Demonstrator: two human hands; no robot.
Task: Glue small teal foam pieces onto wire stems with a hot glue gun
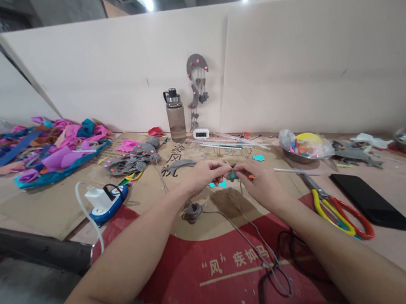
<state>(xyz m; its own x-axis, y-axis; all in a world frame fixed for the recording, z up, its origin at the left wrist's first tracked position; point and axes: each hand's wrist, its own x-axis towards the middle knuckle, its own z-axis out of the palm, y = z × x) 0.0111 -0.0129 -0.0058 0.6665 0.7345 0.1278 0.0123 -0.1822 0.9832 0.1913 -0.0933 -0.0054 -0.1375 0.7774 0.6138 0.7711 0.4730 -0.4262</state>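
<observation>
Over the cardboard, my left hand (212, 172) and my right hand (258, 180) meet with fingertips pinched together. Between them is a small grey and teal piece (232, 174), mostly covered by the fingers. Thin grey cord (235, 226) trails below the hands toward the front edge, and a wound bundle of grey cord (193, 211) lies left of it. Turquoise cut-out shapes (223, 184) rest just under my hands, and another turquoise cut-out (258, 158) lies behind my right hand. A curved grey felt piece (179, 166) is beyond my left hand.
Scissors (333, 207) and a black phone (371, 201) lie at right, near a bowl of bagged bits (301, 154). A water bottle (176, 117) stands behind. At left are a power strip (112, 203), grey felt pieces (129, 160) and coloured fabric (66, 156).
</observation>
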